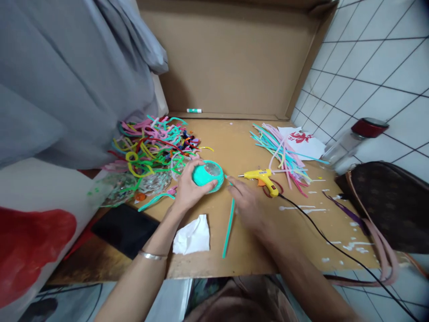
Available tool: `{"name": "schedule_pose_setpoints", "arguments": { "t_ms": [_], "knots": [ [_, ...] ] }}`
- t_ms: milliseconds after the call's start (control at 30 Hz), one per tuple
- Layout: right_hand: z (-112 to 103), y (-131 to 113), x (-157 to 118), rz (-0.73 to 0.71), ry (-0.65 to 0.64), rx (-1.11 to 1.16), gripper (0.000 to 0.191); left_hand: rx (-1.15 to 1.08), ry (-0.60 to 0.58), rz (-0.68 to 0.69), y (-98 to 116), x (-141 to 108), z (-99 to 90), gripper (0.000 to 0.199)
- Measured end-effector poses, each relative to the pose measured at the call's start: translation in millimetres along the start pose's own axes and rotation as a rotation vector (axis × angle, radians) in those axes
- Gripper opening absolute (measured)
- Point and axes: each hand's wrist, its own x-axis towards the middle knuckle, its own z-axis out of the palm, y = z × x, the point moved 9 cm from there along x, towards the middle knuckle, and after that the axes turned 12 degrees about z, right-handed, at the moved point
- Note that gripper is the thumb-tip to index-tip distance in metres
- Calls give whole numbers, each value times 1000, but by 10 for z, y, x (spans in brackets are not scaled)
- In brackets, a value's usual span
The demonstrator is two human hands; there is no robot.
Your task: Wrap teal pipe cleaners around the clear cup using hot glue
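My left hand [191,188] is wrapped around a small round bowl [201,175] covered in teal pipe cleaner, with a clear centre facing up. My right hand [246,201] is just right of the bowl, fingers pinched on a teal pipe cleaner [229,228]. Its tip shows at the fingertips near the bowl's rim, and its long end hangs below toward the table's front edge. Fingers cover the part between. A yellow glue gun [263,178] lies right of my right hand, its nozzle toward the bowl. A crumpled white tissue [192,235] lies below my left hand.
A tangled pile of coloured pipe cleaners [150,147] and clear plastic pieces [154,182] sits left. Straight pipe cleaners [281,150] lie at back right, near a bottle [348,141] and a brown bag [392,205]. The glue gun's black cord [318,230] crosses the right side.
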Motion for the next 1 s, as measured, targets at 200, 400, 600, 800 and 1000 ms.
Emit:
{"name": "schedule_pose_setpoints", "arguments": {
  "t_ms": [200,400,600,800,1000],
  "knots": [
    [-59,831,72,535,-107,-378,31,-35,-41,38,61,-31,108,51],
    [113,1340,-132,821,-418,-637,58,-16,-106,125,150,-56,201,50],
    [105,1485,-194,953,-389,-556,42,-52,-132,150,169,-66,225,50],
    [-159,1303,-50,874,4,-265,36,-60,-147,118,181,-82,243,52],
    [-306,966,-16,699,234,-89,31,-93,-165,135,250,-84,267,53]
  ]
}}
